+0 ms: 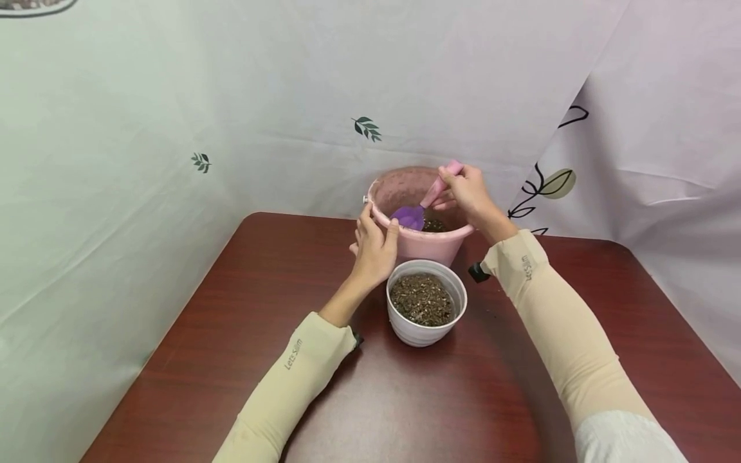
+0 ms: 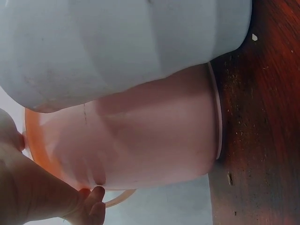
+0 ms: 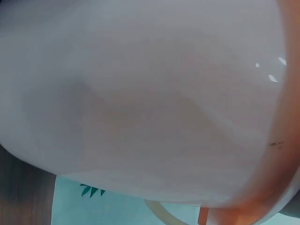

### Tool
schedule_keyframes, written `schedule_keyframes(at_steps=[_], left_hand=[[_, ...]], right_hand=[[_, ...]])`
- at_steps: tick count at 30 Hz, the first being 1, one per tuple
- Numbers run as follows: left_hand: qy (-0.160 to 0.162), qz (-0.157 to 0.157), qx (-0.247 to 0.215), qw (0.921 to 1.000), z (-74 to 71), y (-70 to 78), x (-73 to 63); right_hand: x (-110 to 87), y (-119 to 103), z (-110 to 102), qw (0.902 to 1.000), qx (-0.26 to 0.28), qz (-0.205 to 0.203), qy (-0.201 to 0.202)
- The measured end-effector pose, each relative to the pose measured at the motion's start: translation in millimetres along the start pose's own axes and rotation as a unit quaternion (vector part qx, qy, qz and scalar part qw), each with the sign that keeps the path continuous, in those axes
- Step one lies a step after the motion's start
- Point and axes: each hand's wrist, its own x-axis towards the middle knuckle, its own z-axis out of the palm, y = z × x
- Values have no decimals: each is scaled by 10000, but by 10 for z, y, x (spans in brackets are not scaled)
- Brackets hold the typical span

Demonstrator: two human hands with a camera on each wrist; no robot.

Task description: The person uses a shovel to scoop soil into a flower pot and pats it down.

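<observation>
My right hand (image 1: pixel 470 191) grips the pink handle of a small trowel (image 1: pixel 408 217) over a pink bucket (image 1: pixel 431 245). The trowel's purple blade points down inside the bucket, near the rim on the left. Dark soil (image 1: pixel 434 225) shows at the bucket's bottom, partly hidden by the blade and the near wall. At the bucket's left side, my left hand (image 1: pixel 373 251) holds the rim, thumb at the edge and fingertips against the outer wall in the left wrist view. A white pot (image 1: pixel 425 334) of soil stands in front of the bucket, beside my left wrist.
Both containers stand on a reddish-brown table (image 1: pixel 231 308). Behind it hangs a white cloth (image 1: pixel 278 161) with a leaf print, close to the bucket. Soil crumbs (image 2: pixel 229 178) lie on the table near the bucket's base.
</observation>
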Motion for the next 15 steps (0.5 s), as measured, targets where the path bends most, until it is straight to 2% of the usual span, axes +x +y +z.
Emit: schedule_keyframes(at_steps=[5, 11, 15], left_hand=[[-7, 3, 62, 10000, 38, -8, -31], [43, 85, 110, 9999, 34, 24, -17], [-40, -2, 137, 9999, 29, 44, 0]], right_hand=[[-44, -48, -95, 9996, -44, 282, -14], [-79, -144, -222, 9996, 56, 170, -239], [-105, -158, -310, 9994, 210, 187, -177]])
